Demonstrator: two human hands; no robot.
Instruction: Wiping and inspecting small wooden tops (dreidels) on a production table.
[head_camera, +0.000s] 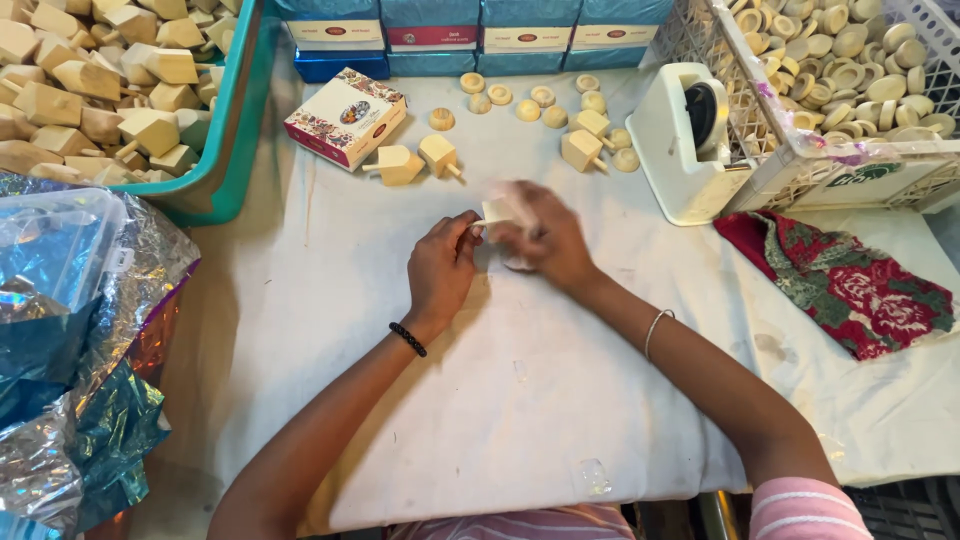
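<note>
My left hand (440, 268) and my right hand (545, 240) meet over the white cloth (520, 390) at the table's middle. Together they pinch a small pale wooden top (494, 211) with a thin peg; the left fingertips are at its peg end. The right hand is blurred, so what else it holds cannot be told. Three more wooden tops (397, 164) (439, 154) (582, 150) lie beyond my hands, beside several round wooden discs (528, 110).
A small patterned box (346, 117) lies at the back left. A teal crate (230, 150) of wooden tops and shiny foil (80, 340) fill the left. A white tape dispenser (680, 140), a white basket (800, 170) of discs and a red floral cloth (850, 290) sit right. Blue boxes (470, 35) line the back.
</note>
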